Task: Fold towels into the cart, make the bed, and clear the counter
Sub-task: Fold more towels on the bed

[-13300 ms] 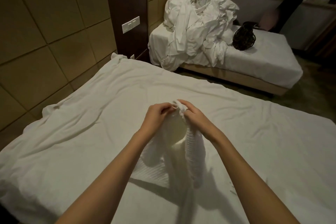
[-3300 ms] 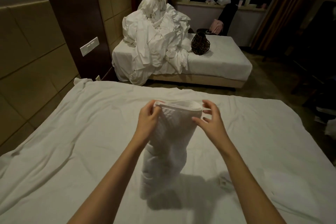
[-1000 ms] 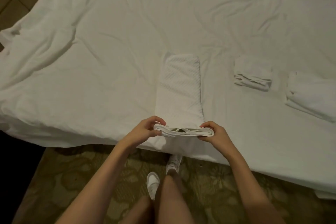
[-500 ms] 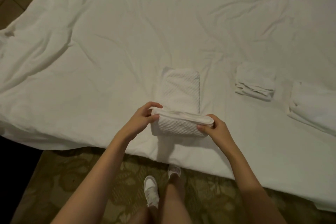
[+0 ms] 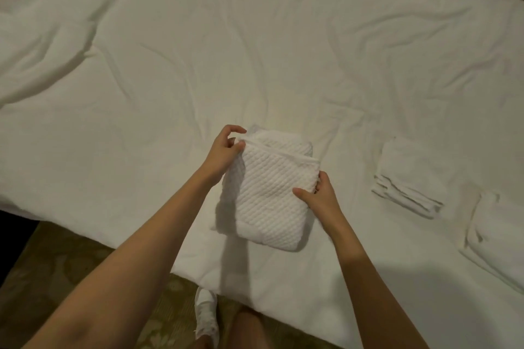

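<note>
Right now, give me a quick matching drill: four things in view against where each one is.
Things:
1. textured towel
2. flat folded towel
3. left hand
4. shoe

Places:
A. on the patterned carpet
B. on the bed, right of the hands
C. pinching a far corner of the towel
D. on the bed, between both hands

Pairs: 1-D, 2-B, 3-C, 4-A

The room is dim and warm, a yellowish cast over the white sheet [image 5: 255, 51]. Soft shadows fall left of the towel [image 5: 272, 193] and beneath both arms, so light comes from the right. No glare. Wrinkles read softly; the picture is slightly blurred, corners darken, and edges bow outward.
</note>
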